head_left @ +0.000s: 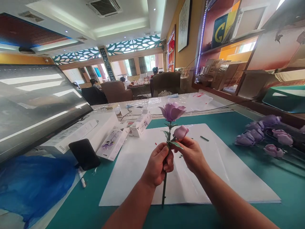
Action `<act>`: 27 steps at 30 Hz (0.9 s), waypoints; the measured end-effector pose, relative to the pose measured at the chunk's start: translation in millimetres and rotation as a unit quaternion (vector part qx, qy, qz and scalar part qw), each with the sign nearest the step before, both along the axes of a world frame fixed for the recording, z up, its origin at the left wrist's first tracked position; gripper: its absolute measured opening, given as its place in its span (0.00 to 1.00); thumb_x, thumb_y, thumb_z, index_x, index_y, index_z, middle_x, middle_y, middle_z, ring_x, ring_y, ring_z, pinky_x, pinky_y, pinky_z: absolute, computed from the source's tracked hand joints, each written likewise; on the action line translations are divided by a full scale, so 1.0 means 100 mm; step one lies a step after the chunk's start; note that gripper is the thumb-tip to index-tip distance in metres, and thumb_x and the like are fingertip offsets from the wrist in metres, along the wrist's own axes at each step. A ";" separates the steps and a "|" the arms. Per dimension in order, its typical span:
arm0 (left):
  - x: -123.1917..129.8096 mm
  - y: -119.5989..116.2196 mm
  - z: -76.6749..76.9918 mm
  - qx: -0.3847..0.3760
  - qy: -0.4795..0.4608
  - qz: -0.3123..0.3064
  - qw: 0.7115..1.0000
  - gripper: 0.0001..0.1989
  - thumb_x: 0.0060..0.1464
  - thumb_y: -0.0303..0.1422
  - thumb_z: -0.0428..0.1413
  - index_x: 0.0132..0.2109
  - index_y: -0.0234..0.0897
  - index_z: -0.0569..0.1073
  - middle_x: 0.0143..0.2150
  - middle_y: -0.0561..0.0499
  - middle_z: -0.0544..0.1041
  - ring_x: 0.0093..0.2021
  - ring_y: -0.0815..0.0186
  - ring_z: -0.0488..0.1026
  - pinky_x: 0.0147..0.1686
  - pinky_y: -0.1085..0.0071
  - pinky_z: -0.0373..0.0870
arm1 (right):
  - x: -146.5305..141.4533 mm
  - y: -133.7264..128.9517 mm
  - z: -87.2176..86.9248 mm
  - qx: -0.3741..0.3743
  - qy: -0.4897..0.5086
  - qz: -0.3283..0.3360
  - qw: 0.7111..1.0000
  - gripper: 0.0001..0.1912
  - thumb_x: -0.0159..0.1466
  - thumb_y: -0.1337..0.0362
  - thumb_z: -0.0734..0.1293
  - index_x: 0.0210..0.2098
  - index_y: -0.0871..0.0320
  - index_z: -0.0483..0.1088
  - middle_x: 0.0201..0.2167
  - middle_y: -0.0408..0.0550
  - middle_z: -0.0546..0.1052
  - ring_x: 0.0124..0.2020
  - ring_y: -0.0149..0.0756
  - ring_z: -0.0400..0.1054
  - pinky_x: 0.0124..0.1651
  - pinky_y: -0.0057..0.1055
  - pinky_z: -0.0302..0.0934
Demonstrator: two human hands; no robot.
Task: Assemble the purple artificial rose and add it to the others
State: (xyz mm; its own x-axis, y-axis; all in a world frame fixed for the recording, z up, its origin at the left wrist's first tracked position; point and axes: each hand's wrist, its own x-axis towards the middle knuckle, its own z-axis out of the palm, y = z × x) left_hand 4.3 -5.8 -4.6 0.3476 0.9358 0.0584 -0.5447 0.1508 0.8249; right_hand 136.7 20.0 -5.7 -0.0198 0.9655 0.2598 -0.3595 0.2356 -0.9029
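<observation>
Our left hand (157, 165) grips the lilac rose's stem (164, 190) above the white sheet (238, 187); our right hand (190, 155) pinches its bud (181, 132), which a loose pinch could drop.

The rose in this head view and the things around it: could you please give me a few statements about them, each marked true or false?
1. The left hand grips the stem of the rose. True.
2. The rose is red. False: it is pale purple.
3. The right hand holds a marker. False: it is at the stem just below a bud, and the marker lies far to the left.
4. Purple flowers lie to the right on the teal mat. True.
5. The hands are above a white sheet. True.
</observation>
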 end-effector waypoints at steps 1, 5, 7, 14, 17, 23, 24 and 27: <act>0.00 0.00 0.00 0.001 -0.002 0.001 1.000 0.20 0.50 0.45 0.65 0.36 0.37 0.66 0.18 0.61 0.64 0.15 0.79 0.49 0.17 0.80 0.47 | 0.00 0.00 0.00 0.002 0.000 0.002 1.000 0.11 0.51 0.57 0.77 0.24 0.57 0.77 0.23 0.43 0.75 0.26 0.31 0.63 0.30 0.29 0.61; 0.00 0.01 -0.01 0.001 -0.005 -0.003 1.000 0.20 0.50 0.45 0.65 0.36 0.37 0.66 0.18 0.61 0.63 0.15 0.79 0.49 0.17 0.80 0.47 | 0.00 0.01 -0.03 0.014 -0.002 0.008 1.000 0.10 0.52 0.57 0.77 0.26 0.56 0.78 0.24 0.43 0.76 0.26 0.31 0.64 0.30 0.29 0.62; 0.00 0.01 -0.01 0.000 -0.003 -0.005 1.000 0.20 0.50 0.45 0.65 0.37 0.37 0.67 0.18 0.61 0.63 0.15 0.79 0.49 0.17 0.80 0.46 | 0.00 0.01 -0.04 0.015 -0.005 0.006 1.000 0.10 0.52 0.56 0.77 0.26 0.56 0.78 0.24 0.43 0.76 0.26 0.31 0.64 0.30 0.29 0.62; 0.00 0.01 -0.02 -0.001 -0.006 -0.005 1.000 0.21 0.49 0.46 0.66 0.38 0.37 0.66 0.18 0.61 0.63 0.15 0.79 0.49 0.17 0.79 0.45 | -0.01 0.01 -0.03 0.012 -0.011 -0.007 1.000 0.14 0.50 0.54 0.78 0.24 0.57 0.76 0.22 0.42 0.74 0.25 0.30 0.63 0.30 0.29 0.62; -0.03 0.03 -0.01 0.004 -0.011 0.008 1.000 0.20 0.50 0.45 0.66 0.38 0.37 0.67 0.19 0.61 0.63 0.15 0.79 0.49 0.17 0.79 0.46 | -0.02 0.00 -0.02 0.015 -0.026 -0.006 1.000 0.16 0.52 0.50 0.77 0.27 0.57 0.77 0.24 0.43 0.75 0.25 0.31 0.63 0.30 0.30 0.63; -0.16 0.13 0.04 0.030 -0.027 0.105 0.994 0.19 0.51 0.44 0.65 0.41 0.35 0.70 0.21 0.60 0.64 0.17 0.78 0.53 0.19 0.78 0.51 | -0.12 -0.03 -0.11 -0.008 -0.114 0.053 0.992 0.20 0.56 0.45 0.73 0.33 0.57 0.76 0.26 0.45 0.76 0.26 0.33 0.65 0.30 0.32 0.63; -0.19 0.15 0.04 0.031 -0.031 0.124 0.991 0.19 0.50 0.43 0.65 0.41 0.35 0.70 0.22 0.60 0.64 0.18 0.78 0.53 0.19 0.78 0.51 | -0.14 -0.04 -0.14 -0.007 -0.132 0.068 0.989 0.20 0.56 0.45 0.73 0.33 0.57 0.75 0.26 0.46 0.76 0.27 0.33 0.66 0.30 0.32 0.63; -0.22 0.21 0.03 0.029 -0.044 0.159 0.986 0.19 0.49 0.42 0.66 0.41 0.35 0.70 0.23 0.59 0.66 0.19 0.78 0.55 0.21 0.77 0.53 | -0.20 -0.04 -0.23 0.005 -0.170 0.083 0.982 0.20 0.59 0.46 0.71 0.39 0.57 0.74 0.31 0.48 0.78 0.29 0.34 0.67 0.31 0.32 0.63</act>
